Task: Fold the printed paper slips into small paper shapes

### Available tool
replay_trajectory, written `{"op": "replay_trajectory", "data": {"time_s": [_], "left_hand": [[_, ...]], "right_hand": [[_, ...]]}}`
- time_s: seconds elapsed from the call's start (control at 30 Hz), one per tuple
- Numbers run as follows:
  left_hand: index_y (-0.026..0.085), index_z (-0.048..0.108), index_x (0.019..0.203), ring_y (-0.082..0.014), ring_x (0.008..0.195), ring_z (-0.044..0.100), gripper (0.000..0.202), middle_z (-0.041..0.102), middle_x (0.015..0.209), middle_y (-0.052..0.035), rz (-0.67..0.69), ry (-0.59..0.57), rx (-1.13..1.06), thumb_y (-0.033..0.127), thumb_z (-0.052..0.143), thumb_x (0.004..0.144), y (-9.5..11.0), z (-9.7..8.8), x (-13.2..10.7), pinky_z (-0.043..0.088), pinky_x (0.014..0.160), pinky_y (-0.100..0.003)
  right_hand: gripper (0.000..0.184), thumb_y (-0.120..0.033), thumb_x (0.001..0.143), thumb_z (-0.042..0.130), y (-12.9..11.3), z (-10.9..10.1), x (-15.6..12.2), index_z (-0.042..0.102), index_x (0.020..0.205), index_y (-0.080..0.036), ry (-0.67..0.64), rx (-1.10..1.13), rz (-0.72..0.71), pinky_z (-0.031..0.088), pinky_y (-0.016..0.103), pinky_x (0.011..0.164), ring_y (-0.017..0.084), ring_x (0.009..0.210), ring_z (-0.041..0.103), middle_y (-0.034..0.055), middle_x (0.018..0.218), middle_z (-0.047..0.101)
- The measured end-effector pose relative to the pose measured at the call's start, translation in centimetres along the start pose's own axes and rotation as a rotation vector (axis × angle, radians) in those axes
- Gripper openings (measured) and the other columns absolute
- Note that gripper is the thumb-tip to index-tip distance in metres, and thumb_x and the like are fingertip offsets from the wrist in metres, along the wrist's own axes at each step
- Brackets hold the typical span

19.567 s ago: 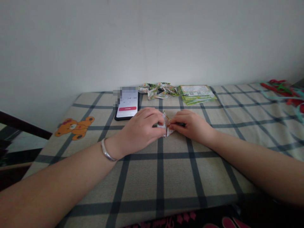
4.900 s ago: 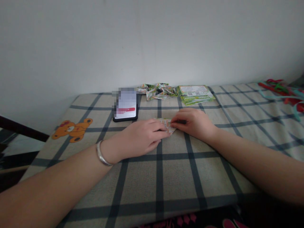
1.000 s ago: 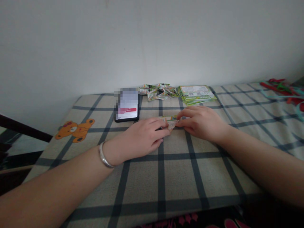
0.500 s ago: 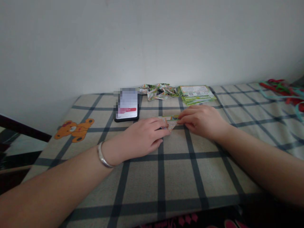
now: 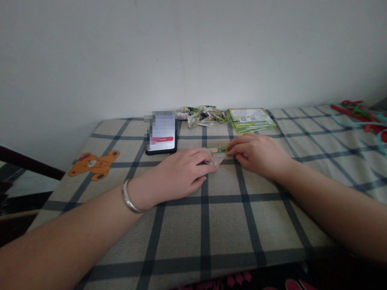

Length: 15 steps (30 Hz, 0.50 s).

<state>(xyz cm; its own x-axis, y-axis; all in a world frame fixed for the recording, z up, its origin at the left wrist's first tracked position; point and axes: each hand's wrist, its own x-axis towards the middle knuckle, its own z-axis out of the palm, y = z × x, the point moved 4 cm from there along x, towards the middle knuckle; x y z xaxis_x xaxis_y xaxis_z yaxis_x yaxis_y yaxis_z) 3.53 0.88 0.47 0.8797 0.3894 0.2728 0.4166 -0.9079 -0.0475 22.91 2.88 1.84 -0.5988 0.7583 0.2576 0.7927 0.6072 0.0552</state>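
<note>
A small folded piece of printed paper (image 5: 218,155), white, orange and green with a slanted edge, lies flat on the checked cloth between my hands. My left hand (image 5: 184,171) rests on its left part. Its fingers are stretched and apart, with fingertips on the paper and the thumb on the cloth. At the paper's upper right corner, my right hand (image 5: 256,155) pinches the edge between thumb and fingers. The fingers cover both ends of the paper. A silver bangle (image 5: 130,198) circles my left wrist.
Behind my hands lie several folded paper pieces (image 5: 202,117) and a stack of green printed sheets (image 5: 250,119). A phone (image 5: 163,133) with a lit screen lies left of them. Red and turquoise items (image 5: 359,112) are at the far right. A wall (image 5: 193,52) rises behind.
Both hands keep nearly the same place on the paper. The left fingers have drawn slightly left, so a little more of the paper shows.
</note>
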Motion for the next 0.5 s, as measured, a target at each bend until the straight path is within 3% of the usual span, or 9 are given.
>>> {"op": "replay_trajectory", "data": {"time_s": [0.13,0.3,0.5], "left_hand": [[0.023,0.063,0.119,-0.0252,0.113,0.054,0.032,0.060,0.116,-0.0097,-0.004,-0.018,0.024,0.019,0.050,0.090,-0.1,-0.1,0.0,0.048,0.098,-0.044],[0.025,0.064,0.119,-0.0228,0.104,0.057,0.034,0.062,0.112,-0.0076,-0.036,-0.033,-0.014,0.017,0.051,0.089,-0.2,-0.4,-0.1,0.051,0.090,-0.040],[0.022,0.063,0.121,-0.0230,0.108,0.057,0.034,0.064,0.116,-0.0075,-0.052,-0.056,-0.038,0.020,0.053,0.089,-0.5,-0.3,-0.2,0.049,0.095,-0.041]], "right_hand": [[0.025,-0.012,0.082,0.053,0.3,0.4,-0.1,0.075,0.089,-0.022,0.034,0.052,-0.017,0.051,0.036,0.081,0.023,0.094,0.066,0.0024,0.104,0.072],[0.030,-0.007,0.078,0.051,1.4,1.3,0.0,0.076,0.087,-0.022,0.073,0.275,-0.007,0.050,0.036,0.089,0.020,0.096,0.064,0.0027,0.102,0.072],[0.031,-0.005,0.076,0.051,2.1,1.7,0.2,0.076,0.085,-0.022,0.110,0.363,-0.025,0.049,0.038,0.090,0.019,0.093,0.064,0.0043,0.100,0.072]]}}
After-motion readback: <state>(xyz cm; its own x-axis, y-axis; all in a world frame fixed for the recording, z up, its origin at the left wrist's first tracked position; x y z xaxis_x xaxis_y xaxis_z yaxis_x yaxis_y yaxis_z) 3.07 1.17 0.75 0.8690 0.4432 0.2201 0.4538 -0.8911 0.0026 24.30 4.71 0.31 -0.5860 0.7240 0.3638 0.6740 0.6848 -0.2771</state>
